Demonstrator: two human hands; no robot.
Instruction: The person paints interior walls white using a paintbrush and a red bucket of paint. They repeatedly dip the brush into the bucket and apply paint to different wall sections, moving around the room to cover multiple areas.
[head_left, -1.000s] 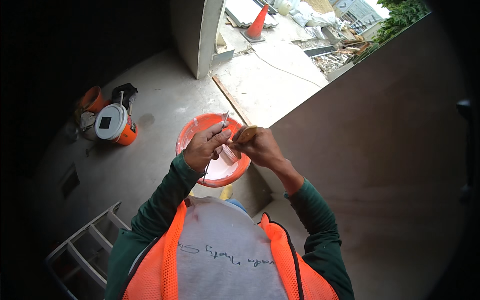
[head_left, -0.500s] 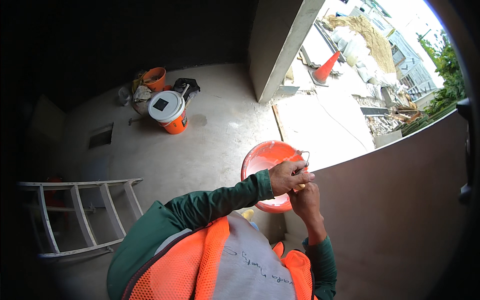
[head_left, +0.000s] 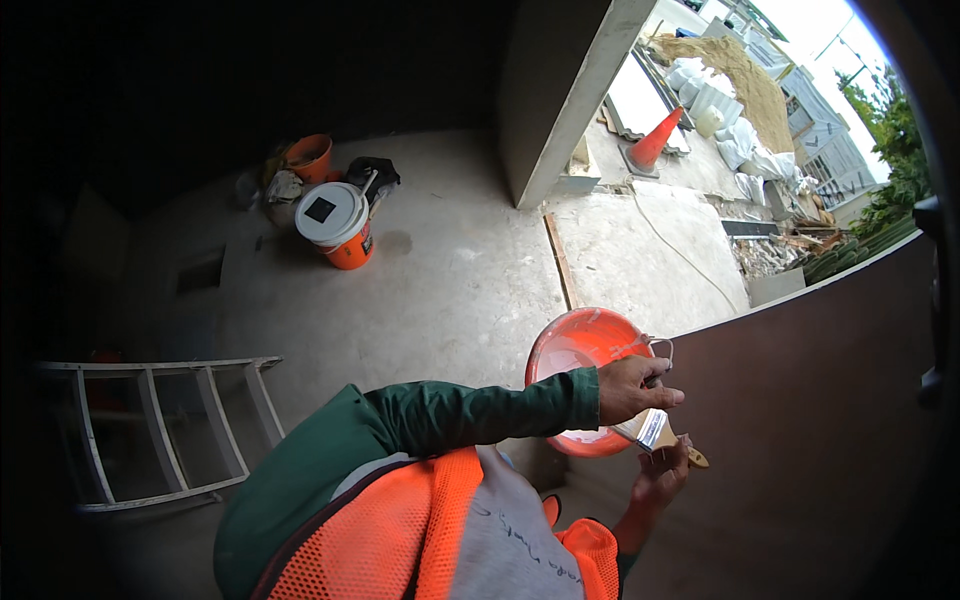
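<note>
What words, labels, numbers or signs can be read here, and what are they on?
Grey shirt: dark handwriting, partly legible; I won't copy it out.
Lidded orange bucket: dark printing on its side, too small to read.
Paintbrush: any marking is too small to read.
I can make out no other clear lettering.

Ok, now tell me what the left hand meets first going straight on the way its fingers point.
Past the left hand, the first thing looks to be the brown wall on the picture's right, though its depth is hard to judge.
</note>
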